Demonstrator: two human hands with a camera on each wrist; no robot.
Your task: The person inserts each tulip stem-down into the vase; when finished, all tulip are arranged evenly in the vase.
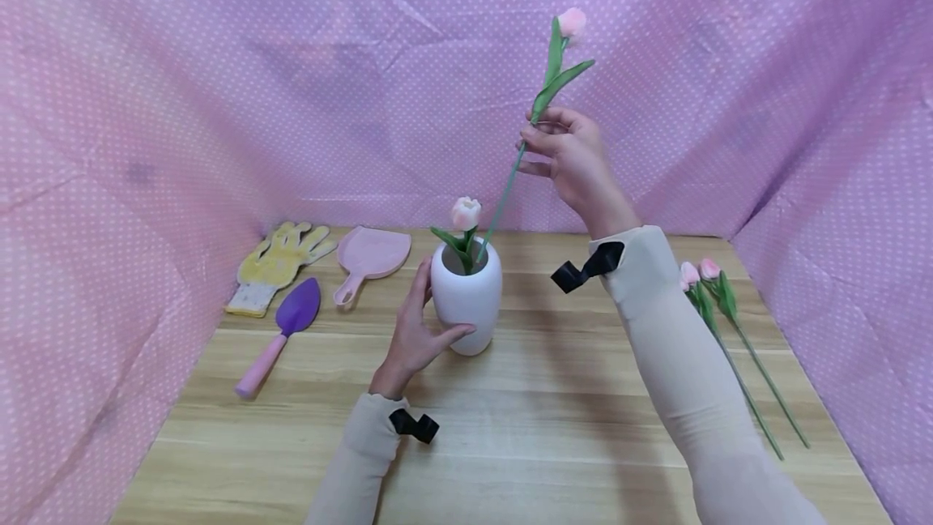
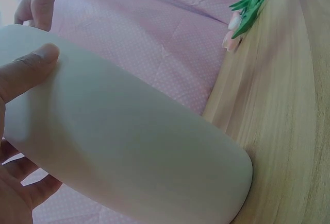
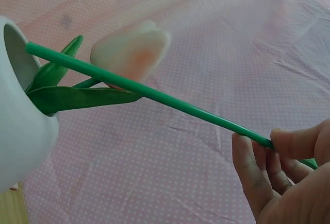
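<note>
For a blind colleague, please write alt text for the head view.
A right hand holds a pink tulip, stem end at the mouth of a white vase gripped by the left hand; another tulip stands inside. Two tulips lie right; glove, trowel, dustpan left.

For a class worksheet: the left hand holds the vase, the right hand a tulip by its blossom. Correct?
Not the blossom: the head view shows the right hand holding the tulip by its stem. The left hand does hold the vase.

The right hand (image 3: 299,183) pinches a green stem (image 3: 180,103). Its end is at the mouth of a white vase (image 3: 20,136), which holds one pale tulip (image 3: 129,54).
</note>
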